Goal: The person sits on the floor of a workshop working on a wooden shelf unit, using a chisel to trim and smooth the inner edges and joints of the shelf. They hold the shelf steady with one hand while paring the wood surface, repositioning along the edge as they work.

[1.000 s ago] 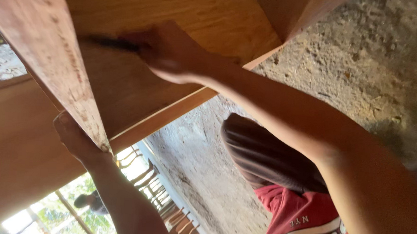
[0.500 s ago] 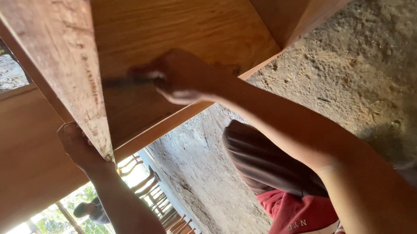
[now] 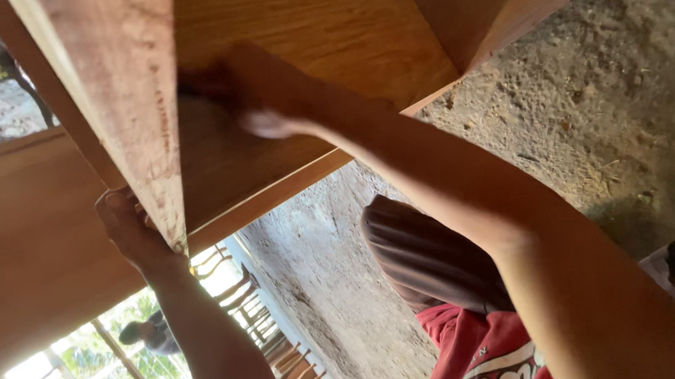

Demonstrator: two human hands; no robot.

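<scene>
The right hand [image 3: 261, 89] is blurred and curled around a dark tool [image 3: 196, 85], perhaps a brush, whose tip pokes out at nine o'clock from the knuckles and touches the inner wooden panel [image 3: 317, 22]. The tool lies just beside the raw-edged plank [image 3: 112, 79], which runs diagonally across the upper left. At seven o'clock from the right hand, the left hand [image 3: 130, 226] wraps its fingers around the plank's lower end. A rough earthen floor [image 3: 597, 97] fills the right side.
</scene>
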